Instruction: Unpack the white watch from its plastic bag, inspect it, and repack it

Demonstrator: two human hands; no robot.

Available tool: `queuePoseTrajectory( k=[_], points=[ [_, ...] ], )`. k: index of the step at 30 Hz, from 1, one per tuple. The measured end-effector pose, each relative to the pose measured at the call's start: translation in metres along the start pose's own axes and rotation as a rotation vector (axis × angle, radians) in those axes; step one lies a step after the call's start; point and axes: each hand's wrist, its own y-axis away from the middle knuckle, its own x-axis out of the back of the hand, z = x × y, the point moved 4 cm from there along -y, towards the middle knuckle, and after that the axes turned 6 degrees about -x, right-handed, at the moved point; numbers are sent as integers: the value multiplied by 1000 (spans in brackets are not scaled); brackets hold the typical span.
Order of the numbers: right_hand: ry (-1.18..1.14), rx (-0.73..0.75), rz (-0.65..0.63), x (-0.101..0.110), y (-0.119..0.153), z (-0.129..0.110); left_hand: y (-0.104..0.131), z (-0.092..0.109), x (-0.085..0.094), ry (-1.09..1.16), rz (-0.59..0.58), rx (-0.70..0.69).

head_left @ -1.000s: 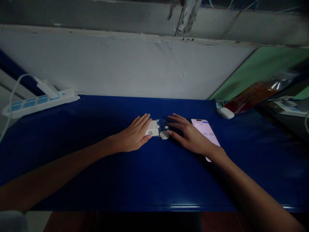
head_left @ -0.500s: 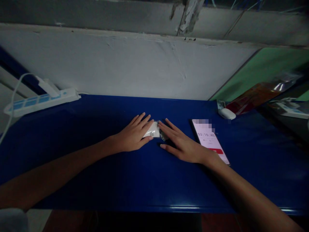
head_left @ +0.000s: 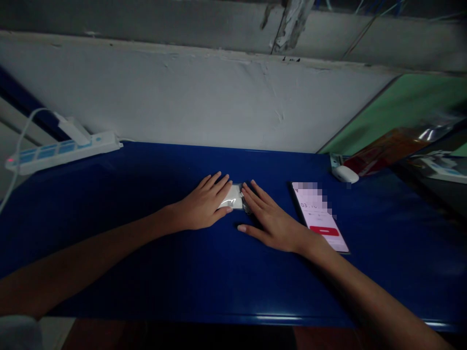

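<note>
A small white card-like piece in a clear, shiny plastic packet (head_left: 234, 197) lies flat on the blue table (head_left: 175, 287). My left hand (head_left: 204, 201) rests palm down over the packet's left part, fingers stretched out and thumb along its near edge. On the packet's right end lie the fingertips of my right hand (head_left: 272, 216). Its fingers are extended, and the thumb points left, apart from the packet, over the table. Both hands hide parts of the packet, so its full outline does not show.
A lit phone (head_left: 321, 218) lies just right of my right hand. Farther back are a white rounded case (head_left: 345, 174) and a bottle of reddish-brown liquid (head_left: 379, 150) on its side. At the far left stands a power strip (head_left: 69, 151) with a plugged-in charger and white cable.
My right thumb has spread a little farther from the fingers, toward the near left. The right hand has shifted slightly nearer to me; my left hand stays almost still on the packet.
</note>
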Motion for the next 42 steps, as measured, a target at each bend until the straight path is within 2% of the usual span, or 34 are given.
queuePoseTrajectory(
  k=[5,9,14,20,27,31,35,39,42],
  points=[
    [112,-5,-3,1,-4,-11,-1,2,0,-35,-47,20],
    [196,11,30,4,-9,-18,-2,2,-1,-14,-28,11],
    [245,41,76,7,-17,-24,-2,0,-4,1,-26,10],
    [257,3,99,4,-19,-27,-2,2,-1,8,-29,16],
    [44,-15,153,11,-16,-2,-1,2,0,53,40,33],
    [-59,12,196,21,-15,15,1,4,3,143,95,-62],
    [-154,65,247,34,-12,17,3,7,9,194,180,-148],
    [-282,68,412,50,-7,15,4,5,11,221,240,-156],
    [-421,-34,567,57,-5,19,3,3,10,211,254,-125]
  ],
)
